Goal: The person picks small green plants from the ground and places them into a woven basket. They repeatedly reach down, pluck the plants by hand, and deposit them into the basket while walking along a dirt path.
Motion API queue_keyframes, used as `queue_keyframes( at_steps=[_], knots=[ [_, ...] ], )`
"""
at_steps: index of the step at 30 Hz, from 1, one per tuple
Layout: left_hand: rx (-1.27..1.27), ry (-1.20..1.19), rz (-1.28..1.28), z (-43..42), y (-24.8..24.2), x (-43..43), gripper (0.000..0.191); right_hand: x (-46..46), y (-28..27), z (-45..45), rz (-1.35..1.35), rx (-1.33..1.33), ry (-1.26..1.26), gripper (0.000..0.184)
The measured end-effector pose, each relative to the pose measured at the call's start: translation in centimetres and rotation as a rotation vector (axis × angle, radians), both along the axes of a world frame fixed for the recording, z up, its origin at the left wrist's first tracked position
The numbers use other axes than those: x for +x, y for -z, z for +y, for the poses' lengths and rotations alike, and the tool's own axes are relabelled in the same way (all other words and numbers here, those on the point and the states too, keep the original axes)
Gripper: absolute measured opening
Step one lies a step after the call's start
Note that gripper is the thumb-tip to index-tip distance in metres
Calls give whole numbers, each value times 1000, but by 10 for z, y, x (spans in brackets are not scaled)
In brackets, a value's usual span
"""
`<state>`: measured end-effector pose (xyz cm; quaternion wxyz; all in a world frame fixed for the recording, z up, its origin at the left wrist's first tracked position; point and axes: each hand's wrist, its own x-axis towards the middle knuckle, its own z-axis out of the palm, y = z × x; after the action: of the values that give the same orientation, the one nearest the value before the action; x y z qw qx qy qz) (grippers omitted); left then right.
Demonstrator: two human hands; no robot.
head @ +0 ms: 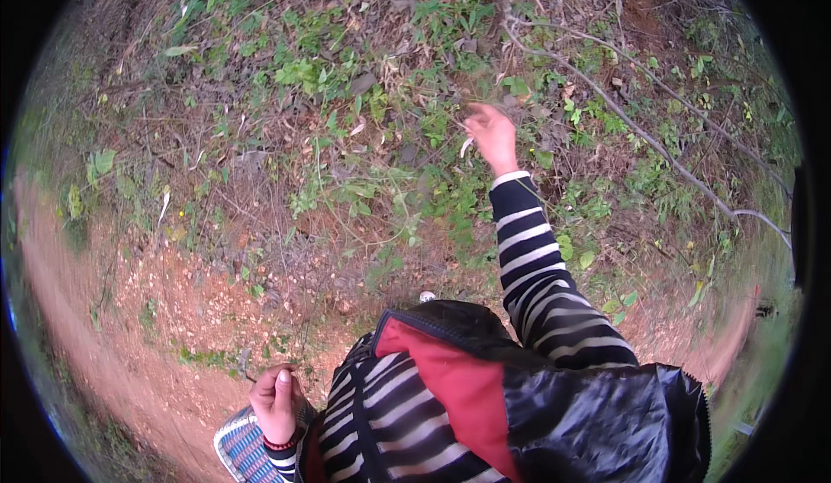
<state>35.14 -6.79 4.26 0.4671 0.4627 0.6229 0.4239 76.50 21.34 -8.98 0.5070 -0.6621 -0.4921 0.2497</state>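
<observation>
My right hand (491, 136) reaches out over the leafy bank, its fingers bent and blurred by motion. Thin green stems (432, 123) and a pale dry leaf (466, 147) lie close to its fingertips. Whether the fingers pinch a stem cannot be told. My left hand (276, 402) is low at the left, with curled fingers and the thumb laid over them. What sits inside that curl is hidden. Below it shows part of a blue and reddish woven basket or bag (241, 444) with a pale rim. A small grey, thin-stemmed object (244, 361) appears beside the left fingers.
A bare forked branch (623, 116) arches across the upper right. Low green plants (357, 191) and dry litter cover the sloping bank. Reddish stony soil (195, 301) runs along its foot. A small whitish round object (426, 297) lies by my open black jacket (584, 411).
</observation>
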Motion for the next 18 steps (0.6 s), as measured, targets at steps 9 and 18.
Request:
queue_keyframes(
  at_steps=[9, 18],
  knots=[
    [26, 77, -5, 6, 4, 6, 17, -19, 8, 31, 247, -1, -101, 24],
    [35, 205, -32, 9, 5, 7, 18, -39, -15, -48, 90, 319, -95, 8]
  ],
)
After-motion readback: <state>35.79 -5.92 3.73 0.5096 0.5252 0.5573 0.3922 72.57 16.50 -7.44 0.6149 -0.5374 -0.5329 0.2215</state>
